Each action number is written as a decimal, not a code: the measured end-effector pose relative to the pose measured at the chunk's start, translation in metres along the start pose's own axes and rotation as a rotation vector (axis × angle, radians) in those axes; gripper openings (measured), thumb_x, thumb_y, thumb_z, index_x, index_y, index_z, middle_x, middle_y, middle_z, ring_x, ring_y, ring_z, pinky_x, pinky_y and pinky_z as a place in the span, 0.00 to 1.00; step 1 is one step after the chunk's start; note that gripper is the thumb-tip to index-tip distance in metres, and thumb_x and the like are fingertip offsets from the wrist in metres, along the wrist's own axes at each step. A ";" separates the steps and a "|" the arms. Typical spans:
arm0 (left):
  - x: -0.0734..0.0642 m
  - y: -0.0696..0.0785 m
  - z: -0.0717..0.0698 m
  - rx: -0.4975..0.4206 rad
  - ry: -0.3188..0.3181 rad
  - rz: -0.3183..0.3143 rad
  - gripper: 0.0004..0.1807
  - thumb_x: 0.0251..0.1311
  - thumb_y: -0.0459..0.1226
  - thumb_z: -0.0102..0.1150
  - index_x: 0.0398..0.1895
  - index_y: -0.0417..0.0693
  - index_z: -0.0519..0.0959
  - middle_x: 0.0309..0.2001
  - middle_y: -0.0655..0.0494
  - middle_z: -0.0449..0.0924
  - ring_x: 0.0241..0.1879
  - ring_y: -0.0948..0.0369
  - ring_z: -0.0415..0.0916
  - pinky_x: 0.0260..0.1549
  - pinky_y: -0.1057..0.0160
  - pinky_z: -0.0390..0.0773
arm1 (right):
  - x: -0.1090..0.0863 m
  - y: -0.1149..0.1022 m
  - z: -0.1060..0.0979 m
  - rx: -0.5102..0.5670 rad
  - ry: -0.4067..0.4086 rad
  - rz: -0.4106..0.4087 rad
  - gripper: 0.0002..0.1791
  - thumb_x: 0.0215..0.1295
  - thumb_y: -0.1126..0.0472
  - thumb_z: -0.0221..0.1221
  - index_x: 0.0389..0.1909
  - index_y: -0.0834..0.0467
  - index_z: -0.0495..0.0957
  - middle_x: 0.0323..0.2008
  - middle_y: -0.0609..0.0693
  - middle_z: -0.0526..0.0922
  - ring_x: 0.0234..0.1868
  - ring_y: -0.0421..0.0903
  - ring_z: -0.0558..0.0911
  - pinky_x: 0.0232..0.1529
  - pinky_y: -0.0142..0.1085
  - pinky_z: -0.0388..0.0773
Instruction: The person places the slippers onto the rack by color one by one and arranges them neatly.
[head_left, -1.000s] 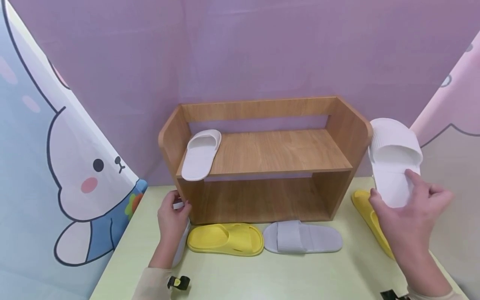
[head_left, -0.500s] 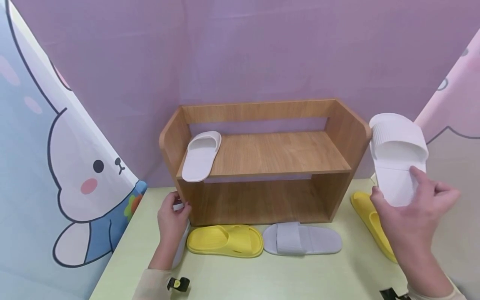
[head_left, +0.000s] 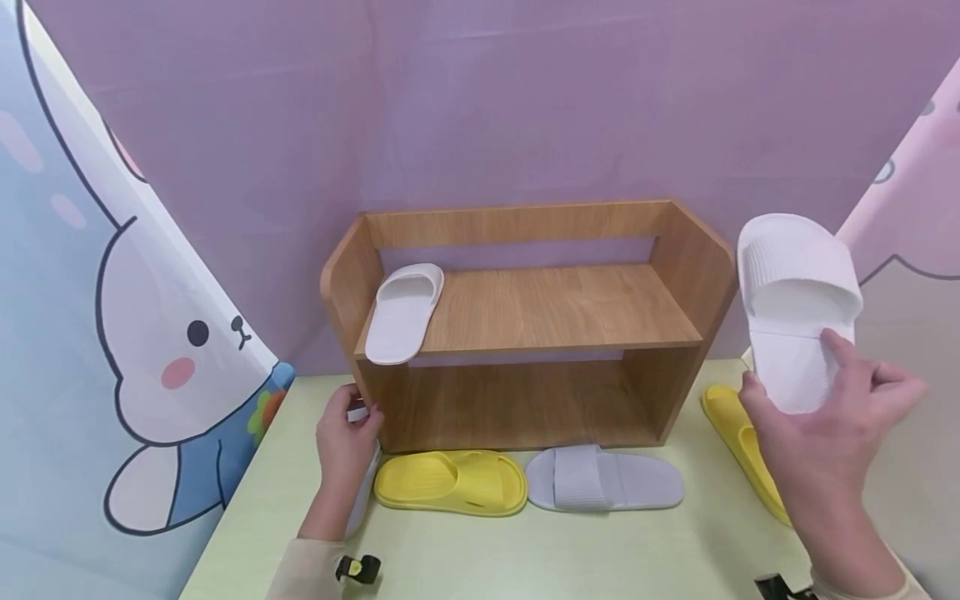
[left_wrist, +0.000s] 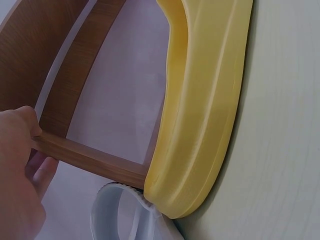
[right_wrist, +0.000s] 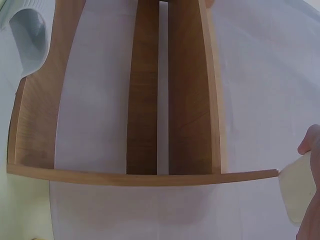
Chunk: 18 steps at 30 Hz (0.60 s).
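My right hand (head_left: 836,425) grips a white slipper (head_left: 797,350) by its heel end, thumb on one edge and fingers on the other. It is raised beside the right side panel of the wooden shoe rack (head_left: 547,304), toe up. In the right wrist view, part of that slipper (right_wrist: 296,189) shows at the right edge. My left hand (head_left: 345,437) pinches the front edge of the rack's left panel, as the left wrist view shows with fingers (left_wrist: 44,175) around the wood. Another white slipper (head_left: 401,321) lies on the upper shelf at the left end.
Before the rack lie a yellow slipper (head_left: 450,483) and a grey slipper (head_left: 607,479). Another yellow slipper (head_left: 742,450) lies to the right, partly behind my right hand. A grey slipper (head_left: 362,500) is half hidden by my left wrist. Purple cloth (head_left: 517,100) hangs behind.
My right hand has carried the white slipper slightly up and to the right, away from the rack's right panel. My left hand stays on the rack.
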<state>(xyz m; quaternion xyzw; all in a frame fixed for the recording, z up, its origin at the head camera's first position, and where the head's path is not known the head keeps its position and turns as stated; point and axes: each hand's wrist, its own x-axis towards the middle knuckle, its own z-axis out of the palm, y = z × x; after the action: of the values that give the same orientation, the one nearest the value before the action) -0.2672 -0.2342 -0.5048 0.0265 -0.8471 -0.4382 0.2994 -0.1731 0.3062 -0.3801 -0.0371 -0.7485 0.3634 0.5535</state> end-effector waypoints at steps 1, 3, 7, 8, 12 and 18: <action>0.000 0.000 0.000 0.000 0.000 -0.001 0.21 0.68 0.29 0.74 0.61 0.47 0.81 0.57 0.49 0.85 0.55 0.48 0.87 0.47 0.46 0.92 | 0.000 -0.001 0.000 -0.004 -0.005 -0.003 0.45 0.46 0.64 0.78 0.72 0.60 0.80 0.59 0.35 0.53 0.65 0.36 0.61 0.62 0.27 0.65; 0.000 -0.001 0.001 0.005 0.000 -0.004 0.21 0.68 0.29 0.74 0.61 0.47 0.81 0.57 0.49 0.85 0.56 0.48 0.87 0.48 0.46 0.92 | -0.001 -0.003 0.001 -0.004 -0.015 -0.011 0.45 0.47 0.64 0.78 0.73 0.60 0.80 0.59 0.35 0.53 0.65 0.35 0.61 0.61 0.27 0.66; 0.001 -0.001 0.001 0.007 0.006 0.001 0.22 0.67 0.28 0.75 0.61 0.46 0.81 0.57 0.48 0.85 0.55 0.47 0.87 0.47 0.45 0.92 | -0.004 -0.012 0.008 0.006 -0.031 -0.014 0.45 0.45 0.62 0.77 0.72 0.61 0.80 0.58 0.34 0.54 0.62 0.34 0.61 0.59 0.25 0.65; 0.001 -0.001 0.000 0.005 0.009 0.004 0.22 0.66 0.28 0.75 0.61 0.46 0.81 0.56 0.48 0.85 0.55 0.47 0.87 0.47 0.45 0.92 | -0.005 -0.015 0.010 0.018 -0.029 -0.016 0.45 0.44 0.61 0.77 0.71 0.61 0.81 0.58 0.34 0.54 0.62 0.33 0.61 0.59 0.25 0.65; 0.001 -0.002 0.000 -0.005 0.008 0.001 0.19 0.66 0.28 0.73 0.58 0.45 0.81 0.55 0.48 0.86 0.54 0.47 0.88 0.46 0.46 0.92 | -0.009 -0.027 0.021 0.060 -0.030 -0.063 0.45 0.41 0.55 0.75 0.67 0.66 0.82 0.56 0.36 0.56 0.59 0.34 0.60 0.58 0.25 0.63; 0.000 0.001 0.001 -0.029 0.001 -0.005 0.19 0.66 0.27 0.73 0.57 0.44 0.82 0.55 0.47 0.86 0.54 0.47 0.88 0.47 0.46 0.92 | -0.016 -0.038 0.035 0.103 -0.084 -0.126 0.46 0.40 0.51 0.73 0.65 0.68 0.82 0.55 0.35 0.55 0.60 0.35 0.58 0.57 0.26 0.60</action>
<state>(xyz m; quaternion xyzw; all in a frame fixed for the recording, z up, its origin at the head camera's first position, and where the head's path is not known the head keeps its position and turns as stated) -0.2676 -0.2329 -0.5043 0.0244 -0.8405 -0.4511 0.2990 -0.1836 0.2535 -0.3752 0.0539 -0.7522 0.3672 0.5445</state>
